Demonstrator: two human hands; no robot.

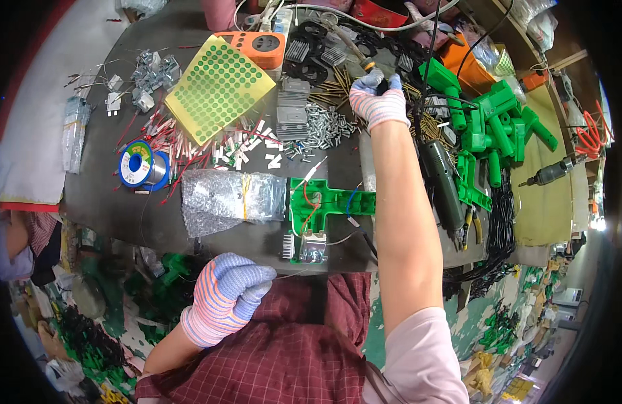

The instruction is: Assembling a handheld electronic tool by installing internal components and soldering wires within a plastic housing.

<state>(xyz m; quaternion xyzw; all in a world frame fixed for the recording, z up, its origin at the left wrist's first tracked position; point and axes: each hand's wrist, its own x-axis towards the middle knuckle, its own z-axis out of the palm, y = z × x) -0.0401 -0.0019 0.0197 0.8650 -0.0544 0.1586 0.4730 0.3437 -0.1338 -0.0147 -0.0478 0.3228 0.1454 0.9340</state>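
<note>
My gloved left hand (223, 296) is closed at the table's front edge, pinching a thin solder wire (294, 274) whose end sticks out toward the green housing. My right hand (379, 101), also gloved, reaches to the far side and is closed around the dark handle of a soldering iron (355, 50); its fingers hide much of that handle. Between my arms lies an open green plastic housing (301, 210) with red, white and blue wires. A metal switch-like part (314, 248) and a finned heat sink (288, 246) sit at its near end.
Left stands a solder spool (144, 165); beside the housing lies a bubble-wrap bag (233, 195). Behind are a yellow sticker sheet (220, 87), loose screws (330, 128) and heat sinks (293, 111). On the right are green housings (496, 124) and a dark electric screwdriver (442, 185).
</note>
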